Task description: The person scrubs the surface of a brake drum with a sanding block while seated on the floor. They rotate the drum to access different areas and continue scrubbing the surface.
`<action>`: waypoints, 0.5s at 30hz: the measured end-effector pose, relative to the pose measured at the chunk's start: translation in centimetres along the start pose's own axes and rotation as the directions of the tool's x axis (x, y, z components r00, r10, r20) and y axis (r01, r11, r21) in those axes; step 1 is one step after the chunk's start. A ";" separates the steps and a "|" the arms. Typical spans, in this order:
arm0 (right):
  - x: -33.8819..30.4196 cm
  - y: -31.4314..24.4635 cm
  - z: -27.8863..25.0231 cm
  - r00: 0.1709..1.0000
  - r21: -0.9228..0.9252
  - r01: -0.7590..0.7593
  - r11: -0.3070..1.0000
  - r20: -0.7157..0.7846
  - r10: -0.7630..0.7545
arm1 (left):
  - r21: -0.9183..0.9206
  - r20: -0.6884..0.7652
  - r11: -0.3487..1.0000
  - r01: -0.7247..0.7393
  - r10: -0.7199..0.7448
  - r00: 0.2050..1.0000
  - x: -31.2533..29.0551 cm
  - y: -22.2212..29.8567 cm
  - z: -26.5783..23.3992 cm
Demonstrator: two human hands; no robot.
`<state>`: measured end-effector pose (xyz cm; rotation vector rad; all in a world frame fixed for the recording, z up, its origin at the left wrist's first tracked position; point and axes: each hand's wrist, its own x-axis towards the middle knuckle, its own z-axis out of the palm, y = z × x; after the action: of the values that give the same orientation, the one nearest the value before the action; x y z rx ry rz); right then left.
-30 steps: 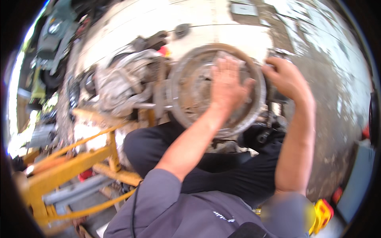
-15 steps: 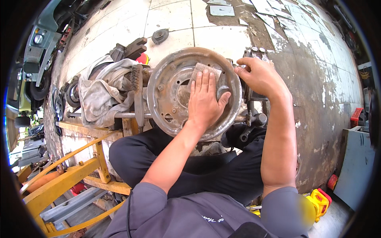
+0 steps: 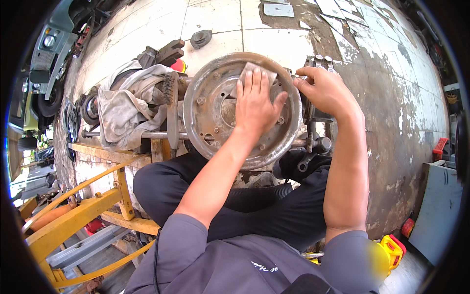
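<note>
A round, rusty brake backing plate (image 3: pixel 199 117) with a raised rim, bolts and holes lies before my crossed legs. My left hand (image 3: pixel 255 105) presses flat on a brownish piece of sandpaper (image 3: pixel 248 68) against the plate's upper part, fingers stretched out and thumb apart. Its palm hides part of the plate's centre. At the plate's right edge my right hand (image 3: pixel 323 88) has bent fingers, with thumb and forefinger at the rim; the other fingertips are hidden.
Left of the plate are a wire brush (image 3: pixel 171 93) and a grey rag (image 3: pixel 132 112) draped over metal parts. A yellow metal frame (image 3: pixel 83 218) stands at lower left. Axle parts (image 3: pixel 320 144) lie to the right. A dark round part (image 3: pixel 200 39) sits on the tiled floor.
My left hand and the sandpaper have slid slightly up on the plate, away from me. The right hand keeps its place at the rim.
</note>
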<state>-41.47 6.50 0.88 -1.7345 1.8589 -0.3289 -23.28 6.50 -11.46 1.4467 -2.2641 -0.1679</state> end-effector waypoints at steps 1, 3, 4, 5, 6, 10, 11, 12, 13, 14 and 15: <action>0.0 0.0 0.2 1.000 0.015 -0.002 1.000 0.001 0.002 | 0.005 0.003 1.000 0.013 -0.013 1.000 0.5 0.0 0.2; -0.4 -0.1 0.3 1.000 0.028 0.002 1.000 -0.011 -0.001 | -0.014 0.033 0.999 0.037 -0.036 0.999 0.2 0.5 0.1; -0.5 -0.1 0.1 1.000 0.030 -0.027 0.999 0.003 0.027 | -0.020 0.038 1.000 0.023 -0.022 0.999 -0.8 0.7 -0.3; -0.5 -0.1 0.0 0.998 0.032 -0.055 0.998 0.017 0.055 | -0.025 0.044 1.000 0.009 -0.008 0.999 -2.0 0.8 -0.4; -0.5 -0.2 0.1 0.996 0.034 -0.084 0.996 0.038 0.083 | -0.030 0.053 1.000 0.001 0.001 0.999 -2.8 0.6 -0.5; 0.5 0.7 -0.1 0.999 -0.008 0.033 0.999 -0.013 -0.033 | 0.028 -0.030 0.999 -0.021 0.021 0.999 0.3 -0.1 -0.2; 0.1 0.6 -0.1 1.000 0.017 -0.013 1.000 -0.011 0.013 | 0.037 -0.032 0.999 -0.012 0.013 0.999 0.9 -0.4 0.3; 0.0 0.8 -0.2 1.000 0.022 -0.019 1.000 -0.016 0.019 | 0.036 -0.027 0.999 -0.016 0.017 1.000 0.9 -0.4 0.4; -0.1 1.1 -0.3 0.999 0.027 -0.024 0.999 -0.020 0.025 | 0.035 -0.021 0.999 -0.020 0.020 1.000 0.5 -0.4 0.4; -0.2 1.4 -0.3 0.999 0.032 -0.030 0.999 -0.025 0.030 | 0.035 -0.015 0.999 -0.023 0.024 1.000 0.0 -0.5 0.3; -0.3 1.4 -0.6 0.998 0.035 -0.053 0.998 -0.020 0.054 | 0.036 0.011 0.999 -0.021 0.021 1.000 -1.1 -0.4 0.0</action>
<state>-42.97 6.84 0.65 -1.6612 1.9001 -0.3567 -22.57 7.29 -11.89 1.4430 -2.3016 -0.1294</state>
